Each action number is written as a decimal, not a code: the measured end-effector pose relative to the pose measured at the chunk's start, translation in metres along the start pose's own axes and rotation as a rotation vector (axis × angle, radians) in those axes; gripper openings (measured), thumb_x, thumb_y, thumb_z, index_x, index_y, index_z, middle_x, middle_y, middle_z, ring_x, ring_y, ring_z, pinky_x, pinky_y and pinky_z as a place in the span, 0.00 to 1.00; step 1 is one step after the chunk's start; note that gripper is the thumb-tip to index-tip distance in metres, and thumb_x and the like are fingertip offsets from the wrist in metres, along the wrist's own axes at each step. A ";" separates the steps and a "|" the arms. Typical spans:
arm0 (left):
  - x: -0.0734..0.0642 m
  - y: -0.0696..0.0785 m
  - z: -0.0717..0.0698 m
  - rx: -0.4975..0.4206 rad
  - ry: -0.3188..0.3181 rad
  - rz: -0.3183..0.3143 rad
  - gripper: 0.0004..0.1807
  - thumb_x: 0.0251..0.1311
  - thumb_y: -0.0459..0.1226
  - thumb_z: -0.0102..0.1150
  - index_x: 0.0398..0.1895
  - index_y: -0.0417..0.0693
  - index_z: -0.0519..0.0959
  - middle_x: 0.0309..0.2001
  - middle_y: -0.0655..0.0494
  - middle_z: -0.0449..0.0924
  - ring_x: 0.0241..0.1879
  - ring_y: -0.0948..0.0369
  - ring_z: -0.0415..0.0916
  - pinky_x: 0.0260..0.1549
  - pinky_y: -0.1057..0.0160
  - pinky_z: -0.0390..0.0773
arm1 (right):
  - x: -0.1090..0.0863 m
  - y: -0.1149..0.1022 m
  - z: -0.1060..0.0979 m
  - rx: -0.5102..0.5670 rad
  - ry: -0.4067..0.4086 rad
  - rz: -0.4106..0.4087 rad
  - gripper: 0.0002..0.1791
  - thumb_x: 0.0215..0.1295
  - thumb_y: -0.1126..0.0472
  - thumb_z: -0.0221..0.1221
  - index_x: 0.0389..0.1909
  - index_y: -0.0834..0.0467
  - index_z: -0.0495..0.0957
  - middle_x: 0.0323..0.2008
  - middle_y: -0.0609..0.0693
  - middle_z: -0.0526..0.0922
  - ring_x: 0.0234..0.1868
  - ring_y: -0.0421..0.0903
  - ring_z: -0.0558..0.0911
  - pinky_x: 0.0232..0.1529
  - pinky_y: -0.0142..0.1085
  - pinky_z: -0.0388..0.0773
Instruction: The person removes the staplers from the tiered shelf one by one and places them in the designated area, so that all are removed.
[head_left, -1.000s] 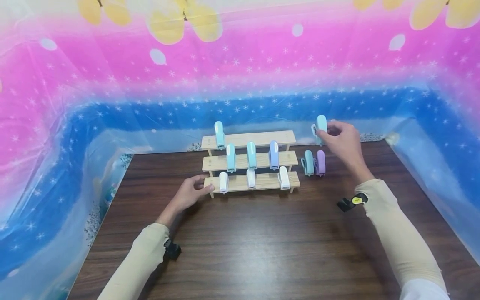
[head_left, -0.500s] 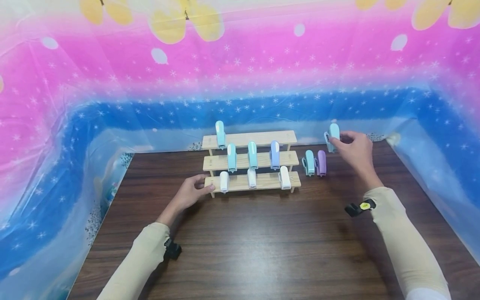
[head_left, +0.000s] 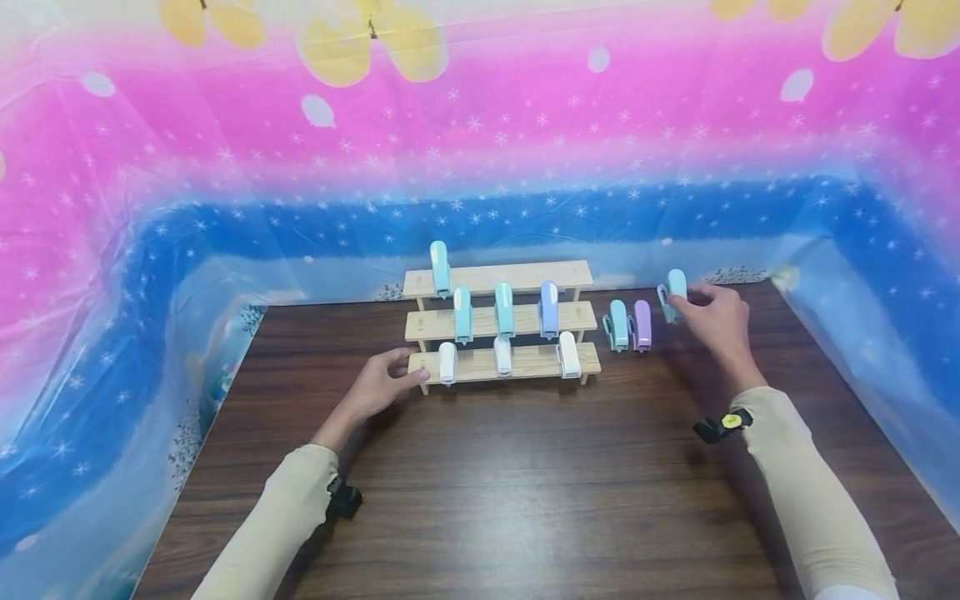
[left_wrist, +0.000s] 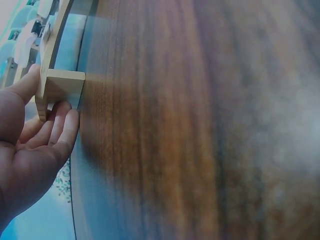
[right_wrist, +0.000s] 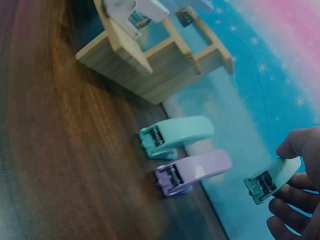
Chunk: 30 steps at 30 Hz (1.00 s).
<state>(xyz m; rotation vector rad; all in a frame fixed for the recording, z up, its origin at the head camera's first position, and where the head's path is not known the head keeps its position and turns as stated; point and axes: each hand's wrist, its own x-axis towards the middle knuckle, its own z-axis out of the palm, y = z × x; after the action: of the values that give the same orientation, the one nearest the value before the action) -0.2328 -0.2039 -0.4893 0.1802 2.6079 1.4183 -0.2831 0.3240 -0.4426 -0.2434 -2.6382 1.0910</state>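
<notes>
My left hand (head_left: 380, 385) grips the left end of the lowest board of a three-step wooden rack (head_left: 480, 365). In the left wrist view the thumb lies over the board (left_wrist: 47, 55) and the fingers bend beneath it. At the right, my right hand (head_left: 718, 323) pinches a mint-green stapler (head_left: 677, 292) between thumb and fingers. The right wrist view shows that held stapler (right_wrist: 272, 179) apart from the others; whether it touches the table cannot be told. To its left a teal stapler (head_left: 618, 325) and a purple stapler (head_left: 641, 325) stand side by side on the table.
Several staplers stand on the rack: a mint one (head_left: 439, 268) on top, two mint and a periwinkle one (head_left: 549, 309) in the middle, white ones (head_left: 568, 356) at the bottom. A printed cloth (head_left: 480, 150) hangs behind the dark wooden table (head_left: 480, 483).
My right hand has moved to the right and down with the mint-green stapler, from above the two table staplers to beside the purple one. My left hand stays on the rack.
</notes>
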 end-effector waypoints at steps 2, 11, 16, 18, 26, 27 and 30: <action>0.000 0.000 0.000 0.001 0.000 0.002 0.37 0.68 0.48 0.66 0.72 0.36 0.69 0.68 0.35 0.72 0.63 0.42 0.75 0.60 0.45 0.78 | -0.001 0.004 0.003 0.002 -0.003 0.009 0.33 0.67 0.43 0.63 0.62 0.64 0.80 0.60 0.67 0.80 0.61 0.64 0.76 0.61 0.57 0.72; 0.001 0.000 -0.001 0.019 0.000 0.009 0.37 0.68 0.48 0.66 0.73 0.36 0.68 0.67 0.34 0.73 0.63 0.42 0.75 0.60 0.45 0.78 | -0.003 0.022 0.016 0.012 -0.028 0.086 0.35 0.68 0.42 0.62 0.65 0.65 0.77 0.59 0.68 0.80 0.60 0.63 0.76 0.61 0.56 0.73; 0.001 0.001 -0.001 0.016 0.003 0.011 0.36 0.68 0.47 0.66 0.72 0.35 0.68 0.66 0.34 0.74 0.63 0.42 0.76 0.60 0.45 0.78 | -0.006 0.028 0.023 0.007 -0.039 0.086 0.35 0.69 0.43 0.62 0.65 0.65 0.77 0.60 0.68 0.80 0.60 0.65 0.77 0.61 0.57 0.74; 0.001 0.001 -0.001 0.019 0.006 0.013 0.37 0.68 0.47 0.66 0.72 0.35 0.69 0.65 0.33 0.74 0.63 0.41 0.76 0.60 0.45 0.77 | -0.007 0.030 0.025 0.007 -0.046 0.085 0.35 0.69 0.43 0.61 0.65 0.66 0.76 0.60 0.68 0.80 0.61 0.65 0.77 0.61 0.57 0.74; 0.000 0.001 -0.001 0.004 0.007 0.000 0.36 0.69 0.47 0.65 0.72 0.34 0.68 0.65 0.35 0.75 0.62 0.42 0.76 0.59 0.45 0.78 | -0.010 0.036 0.032 0.005 -0.067 0.095 0.35 0.69 0.43 0.62 0.65 0.66 0.76 0.62 0.68 0.78 0.65 0.66 0.74 0.64 0.59 0.71; 0.000 0.001 -0.001 0.002 0.006 -0.001 0.36 0.69 0.47 0.65 0.72 0.34 0.68 0.64 0.35 0.75 0.62 0.42 0.76 0.59 0.45 0.78 | -0.010 0.037 0.033 0.007 -0.069 0.095 0.35 0.69 0.43 0.62 0.65 0.66 0.76 0.62 0.68 0.78 0.65 0.66 0.74 0.64 0.59 0.71; 0.000 0.002 0.000 -0.004 0.007 -0.006 0.36 0.69 0.47 0.65 0.72 0.34 0.68 0.64 0.35 0.76 0.62 0.42 0.76 0.59 0.45 0.78 | -0.011 0.038 0.034 0.014 -0.073 0.093 0.35 0.69 0.43 0.62 0.65 0.66 0.76 0.61 0.68 0.78 0.64 0.65 0.75 0.63 0.58 0.73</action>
<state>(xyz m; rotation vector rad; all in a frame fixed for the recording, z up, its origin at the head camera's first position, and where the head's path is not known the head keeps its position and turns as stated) -0.2323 -0.2031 -0.4877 0.1678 2.6083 1.4251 -0.2813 0.3253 -0.4948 -0.3320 -2.7064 1.1689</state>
